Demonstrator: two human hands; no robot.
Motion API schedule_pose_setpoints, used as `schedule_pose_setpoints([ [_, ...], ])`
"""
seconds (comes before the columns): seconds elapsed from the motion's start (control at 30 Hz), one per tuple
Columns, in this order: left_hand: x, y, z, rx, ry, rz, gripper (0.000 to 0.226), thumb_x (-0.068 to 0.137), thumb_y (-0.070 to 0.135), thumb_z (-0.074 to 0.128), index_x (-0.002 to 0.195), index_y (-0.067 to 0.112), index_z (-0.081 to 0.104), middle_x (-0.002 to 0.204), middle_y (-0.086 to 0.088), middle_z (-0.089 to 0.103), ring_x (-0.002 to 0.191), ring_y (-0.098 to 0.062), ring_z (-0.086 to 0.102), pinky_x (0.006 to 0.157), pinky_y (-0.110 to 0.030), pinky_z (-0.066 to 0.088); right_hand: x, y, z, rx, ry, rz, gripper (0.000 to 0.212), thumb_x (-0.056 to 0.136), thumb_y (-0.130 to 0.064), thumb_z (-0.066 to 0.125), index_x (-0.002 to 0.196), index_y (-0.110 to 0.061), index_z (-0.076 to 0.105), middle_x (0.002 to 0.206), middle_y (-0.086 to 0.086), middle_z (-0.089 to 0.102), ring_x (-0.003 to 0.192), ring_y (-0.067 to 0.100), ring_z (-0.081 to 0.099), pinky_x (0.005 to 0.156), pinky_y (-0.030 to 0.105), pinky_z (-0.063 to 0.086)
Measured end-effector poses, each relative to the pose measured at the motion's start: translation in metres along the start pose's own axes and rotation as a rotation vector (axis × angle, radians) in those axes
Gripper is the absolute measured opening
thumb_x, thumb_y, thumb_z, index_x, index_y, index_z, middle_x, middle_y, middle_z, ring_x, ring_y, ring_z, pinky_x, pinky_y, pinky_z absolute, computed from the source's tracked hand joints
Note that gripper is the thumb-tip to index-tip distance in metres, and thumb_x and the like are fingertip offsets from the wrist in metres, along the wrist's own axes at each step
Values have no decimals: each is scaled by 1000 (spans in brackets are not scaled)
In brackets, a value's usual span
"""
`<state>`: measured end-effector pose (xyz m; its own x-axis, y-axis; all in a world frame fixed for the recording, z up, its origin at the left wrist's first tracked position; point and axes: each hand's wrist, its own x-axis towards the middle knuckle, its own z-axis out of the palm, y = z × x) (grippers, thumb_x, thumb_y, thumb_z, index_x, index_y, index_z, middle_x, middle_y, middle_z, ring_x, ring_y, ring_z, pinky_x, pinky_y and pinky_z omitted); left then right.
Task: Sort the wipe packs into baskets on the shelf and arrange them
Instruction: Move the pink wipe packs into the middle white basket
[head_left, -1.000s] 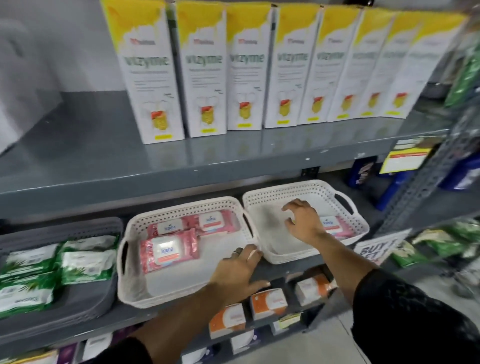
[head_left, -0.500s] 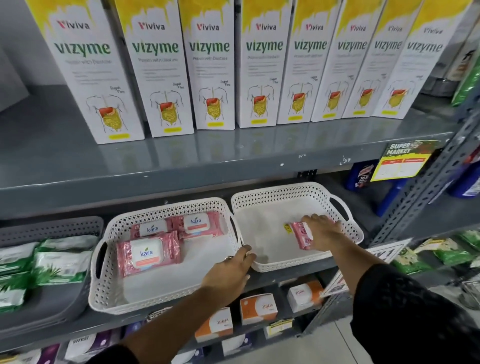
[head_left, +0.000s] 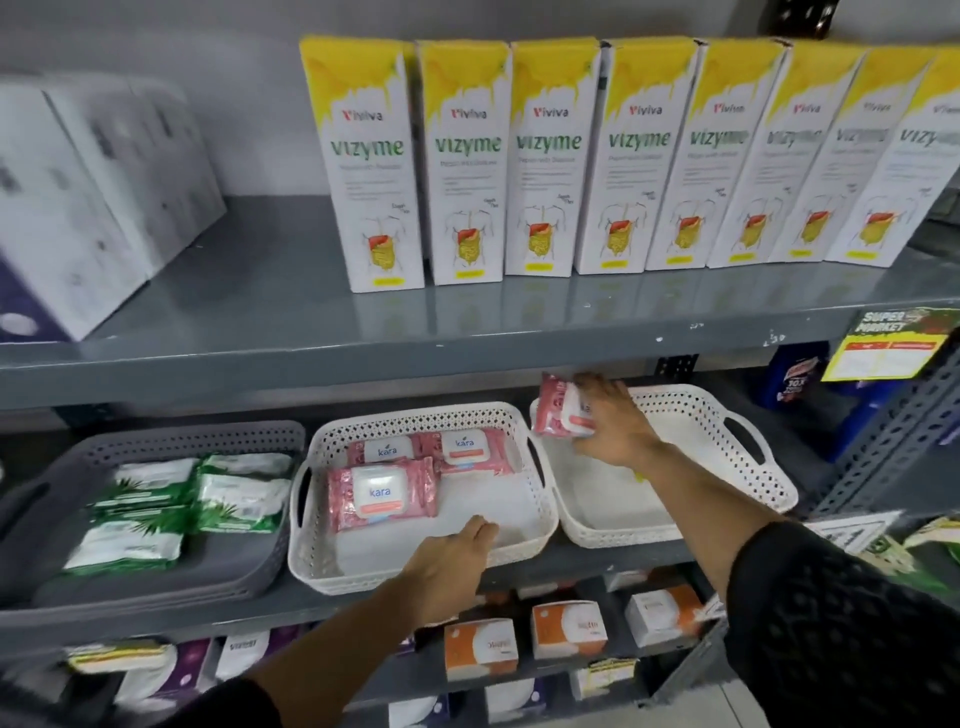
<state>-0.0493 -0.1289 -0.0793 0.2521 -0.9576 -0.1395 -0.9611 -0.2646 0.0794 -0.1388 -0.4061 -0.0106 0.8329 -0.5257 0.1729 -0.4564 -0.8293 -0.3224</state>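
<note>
My right hand (head_left: 615, 426) grips a pink wipe pack (head_left: 561, 408) and holds it in the air over the left rim of the right white basket (head_left: 737, 457), which holds nothing else. My left hand (head_left: 449, 564) rests on the front rim of the middle white basket (head_left: 543, 512), fingers loosely together. Three pink Kara packs (head_left: 382, 491) lie flat in that basket's back left part. A grey basket (head_left: 249, 571) on the left holds several green wipe packs (head_left: 150, 512).
The upper shelf (head_left: 291, 312) hangs close above the baskets and carries a row of tall Vizyme boxes (head_left: 467, 166). Small orange-and-white boxes (head_left: 480, 649) sit on the shelf below. A slotted metal post (head_left: 893, 431) and a yellow price tag (head_left: 891, 348) stand at the right.
My right hand picked the pink pack up from the right basket's floor and carried it left and up toward the middle basket. My left hand stayed on the middle basket's rim.
</note>
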Motion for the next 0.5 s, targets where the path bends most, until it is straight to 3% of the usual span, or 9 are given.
schedule_pose_setpoints([
  [0.07,-23,-24,-2,16,-18,-9,39,93,13,46,131,17,38,130,-5,47,95,-27,61,70,-37,45,9,-31,13,-15,-22,-65,92,55,-35,81,136,-20,40,130,5,49,120,31,43,98,43,43],
  [0.17,-51,-56,-4,16,-40,-61,28,97,24,40,124,17,44,123,-5,54,101,-26,59,79,-38,45,12,-66,34,-45,-51,-156,95,57,-38,85,139,-27,38,139,0,44,129,26,36,101,45,42],
  [0.37,-85,-94,5,-30,19,-134,35,100,41,34,118,17,51,112,-4,63,99,-23,61,84,-39,48,10,-99,62,-408,-163,-291,80,68,-20,76,139,-24,39,134,0,45,127,23,35,98,42,29],
  [0.5,-85,-97,11,-43,61,-130,38,99,42,32,128,25,48,111,-1,63,97,-21,61,83,-40,49,8,-104,68,-432,-106,-319,78,66,-14,75,137,-23,43,131,1,48,125,24,38,96,44,30],
])
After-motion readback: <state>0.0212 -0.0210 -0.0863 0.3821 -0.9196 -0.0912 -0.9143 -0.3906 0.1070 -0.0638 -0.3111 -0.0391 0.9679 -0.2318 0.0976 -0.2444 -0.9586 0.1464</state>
